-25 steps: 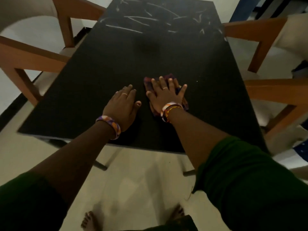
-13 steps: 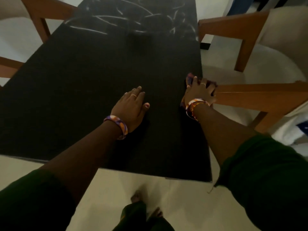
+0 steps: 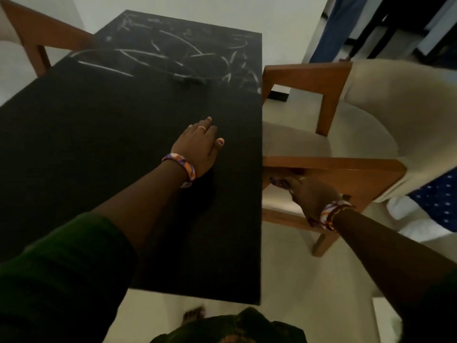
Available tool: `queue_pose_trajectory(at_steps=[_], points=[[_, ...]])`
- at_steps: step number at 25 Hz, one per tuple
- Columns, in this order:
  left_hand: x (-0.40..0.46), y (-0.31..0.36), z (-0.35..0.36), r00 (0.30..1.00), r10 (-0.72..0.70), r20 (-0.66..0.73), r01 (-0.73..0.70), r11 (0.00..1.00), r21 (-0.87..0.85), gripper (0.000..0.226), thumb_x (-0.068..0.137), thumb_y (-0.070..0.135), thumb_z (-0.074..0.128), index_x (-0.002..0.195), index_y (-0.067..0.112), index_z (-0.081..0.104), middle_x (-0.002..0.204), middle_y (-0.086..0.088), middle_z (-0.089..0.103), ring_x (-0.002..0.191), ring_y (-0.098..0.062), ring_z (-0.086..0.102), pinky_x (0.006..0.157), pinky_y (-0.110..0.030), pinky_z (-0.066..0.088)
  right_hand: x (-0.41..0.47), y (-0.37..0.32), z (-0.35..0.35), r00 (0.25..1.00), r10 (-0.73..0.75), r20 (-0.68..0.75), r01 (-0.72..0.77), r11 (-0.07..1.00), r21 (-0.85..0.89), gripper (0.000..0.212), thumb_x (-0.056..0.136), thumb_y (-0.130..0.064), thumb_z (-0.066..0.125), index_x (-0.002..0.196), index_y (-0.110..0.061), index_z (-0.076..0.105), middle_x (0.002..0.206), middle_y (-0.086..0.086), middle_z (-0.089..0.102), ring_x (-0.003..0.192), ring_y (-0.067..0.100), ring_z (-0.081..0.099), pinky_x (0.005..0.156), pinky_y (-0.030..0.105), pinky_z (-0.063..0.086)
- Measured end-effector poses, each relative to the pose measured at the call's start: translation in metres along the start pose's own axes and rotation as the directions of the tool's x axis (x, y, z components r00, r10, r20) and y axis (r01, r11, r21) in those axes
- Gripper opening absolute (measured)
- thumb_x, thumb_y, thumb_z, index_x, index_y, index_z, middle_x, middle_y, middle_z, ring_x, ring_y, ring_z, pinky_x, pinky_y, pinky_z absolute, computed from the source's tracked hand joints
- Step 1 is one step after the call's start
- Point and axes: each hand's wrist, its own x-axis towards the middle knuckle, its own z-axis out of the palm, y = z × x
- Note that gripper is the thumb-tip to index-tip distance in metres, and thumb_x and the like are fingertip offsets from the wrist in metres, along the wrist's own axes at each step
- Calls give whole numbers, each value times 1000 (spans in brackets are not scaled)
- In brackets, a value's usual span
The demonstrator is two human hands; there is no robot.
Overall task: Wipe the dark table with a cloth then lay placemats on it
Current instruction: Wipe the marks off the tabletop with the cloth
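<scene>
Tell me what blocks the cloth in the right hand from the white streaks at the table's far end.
Nothing visible: the purple cloth is off the dark table's right edge; bare tabletop leads to the white streaks.

A person looks down on a dark table (image 3: 99, 157). The left hand (image 3: 197, 147) lies flat on it, fingers straight, toward three o'clock. Beyond the table's right edge, the right hand (image 3: 311, 198) grips a purple cloth (image 3: 278, 181) – beside a wooden chair (image 3: 333, 169). Pale streaks (image 3: 160, 55) mark the tabletop at twelve o'clock.
</scene>
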Motion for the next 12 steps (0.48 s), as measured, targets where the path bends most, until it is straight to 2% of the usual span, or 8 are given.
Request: queue_pose_trajectory(at_steps=[2, 4, 6, 9, 10, 12], points=[[13, 31, 6, 1000, -13, -18, 13, 1000, 0, 47, 98, 33, 35, 137, 8, 38, 152, -16, 24, 140, -28, 24, 116, -40, 21, 10, 26, -5, 984, -145, -101, 141, 989, -44, 74, 80, -25, 73, 143, -18, 34, 125, 8, 58, 103, 25, 58, 80, 31, 47], [22, 64, 16, 999, -41, -32, 42, 999, 15, 47, 97, 32, 37, 138, 7, 37, 152, -16, 22, 140, -28, 23, 116, -40, 20, 13, 45, -21, 953, -224, -204, 250, 962, 111, 54, 94, -27, 55, 143, -16, 34, 127, 10, 55, 105, 26, 55, 82, 31, 45], [27, 101, 29, 993, -113, -46, 113, 994, 9, 48, 96, 31, 41, 139, 8, 36, 153, -15, 20, 141, -28, 22, 116, -39, 19, 11, 62, -38, 942, -200, -269, 285, 899, 332, 44, 98, -29, 46, 139, -15, 38, 124, 10, 53, 102, 24, 53, 77, 28, 38], [32, 161, 50, 969, -241, -47, 240, 971, -18, 49, 94, 29, 48, 139, 12, 35, 154, -12, 18, 140, -27, 23, 115, -39, 21, 3, 102, -47, 870, -155, -467, 396, 785, 476, 46, 96, -38, 34, 130, -10, 47, 113, 13, 59, 93, 24, 55, 73, 29, 40], [34, 181, 57, 962, -270, -41, 269, 963, -18, 50, 93, 28, 48, 139, 13, 35, 154, -12, 18, 140, -27, 24, 114, -39, 22, 2, 117, -46, 840, -166, -517, 440, 765, 470, 49, 93, -37, 33, 129, -8, 49, 112, 15, 60, 94, 26, 57, 74, 30, 42], [38, 214, 68, 952, -307, -14, 307, 952, -14, 51, 93, 28, 49, 140, 14, 34, 154, -11, 17, 140, -27, 23, 114, -39, 21, 4, 145, -44, 747, -293, -596, 542, 788, 292, 43, 90, -28, 49, 124, -2, 54, 106, 19, 63, 89, 32, 62, 68, 32, 45]])
